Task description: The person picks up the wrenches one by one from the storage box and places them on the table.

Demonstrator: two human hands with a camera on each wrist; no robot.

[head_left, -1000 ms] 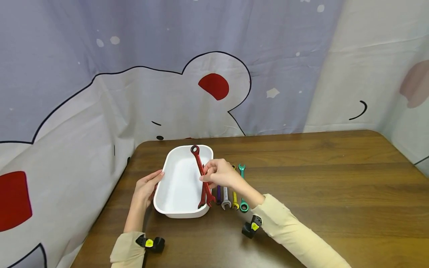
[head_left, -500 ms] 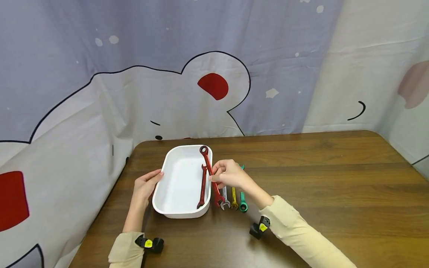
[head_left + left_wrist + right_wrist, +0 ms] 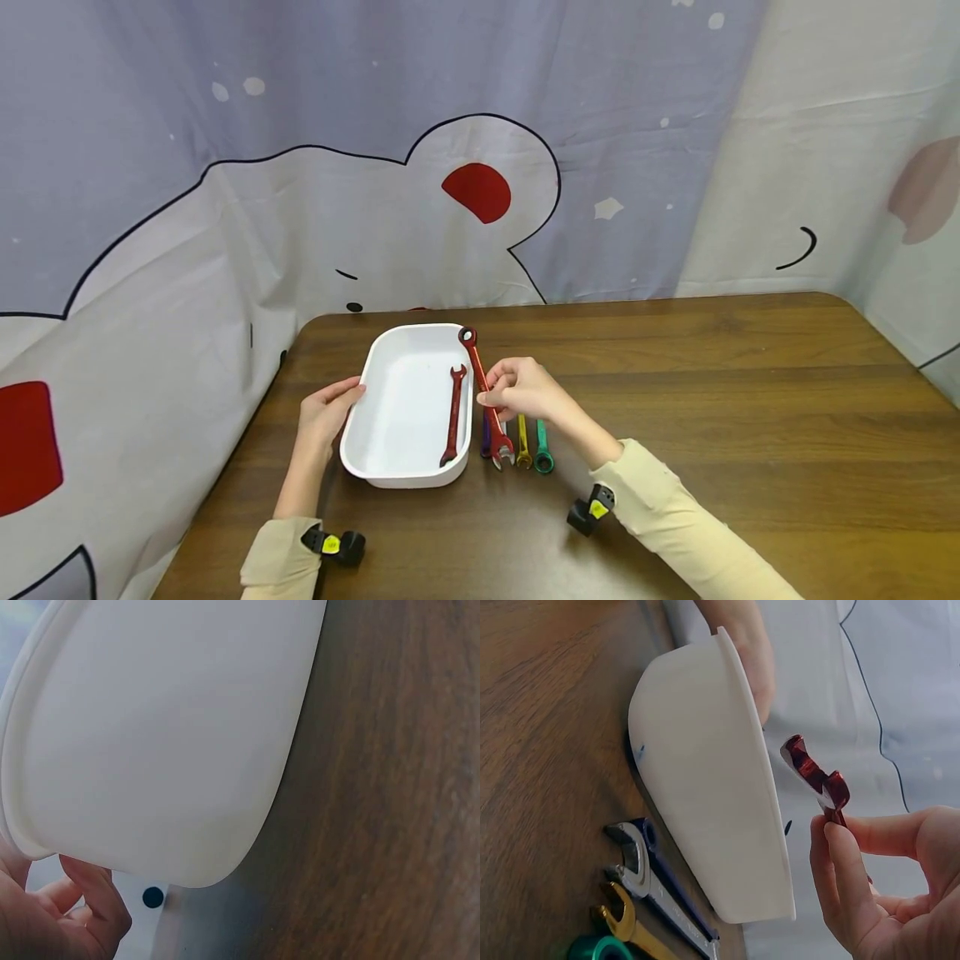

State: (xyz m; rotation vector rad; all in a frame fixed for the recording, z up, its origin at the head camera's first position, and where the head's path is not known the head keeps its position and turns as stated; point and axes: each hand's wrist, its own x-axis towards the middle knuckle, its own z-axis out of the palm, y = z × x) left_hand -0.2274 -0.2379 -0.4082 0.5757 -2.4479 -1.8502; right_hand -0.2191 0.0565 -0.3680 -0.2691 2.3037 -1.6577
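In the head view a white plastic tray (image 3: 401,400) stands on the table, a dark red wrench (image 3: 453,417) lying inside along its right wall. My left hand (image 3: 326,412) grips the tray's left rim; in the left wrist view its fingers (image 3: 101,900) curl under the rim. Between thumb and fingers, my right hand (image 3: 525,389) pinches a second, brighter red combination wrench (image 3: 480,362). This wrench is held just right of the tray, ring end away and open end nearer. In the right wrist view its open jaws rise above the fingertips, beside the tray wall.
Right of the tray, partly under the right hand, lie a purple wrench (image 3: 675,877), a silver wrench (image 3: 656,889), a yellow wrench (image 3: 523,442) and a green wrench (image 3: 543,450). A patterned cloth (image 3: 622,150) hangs behind the wooden table (image 3: 712,400).
My right hand has carried the red wrench rightward, from over the tray to outside its right rim. The other red wrench in the tray now shows fully. My left hand stays at the rim.
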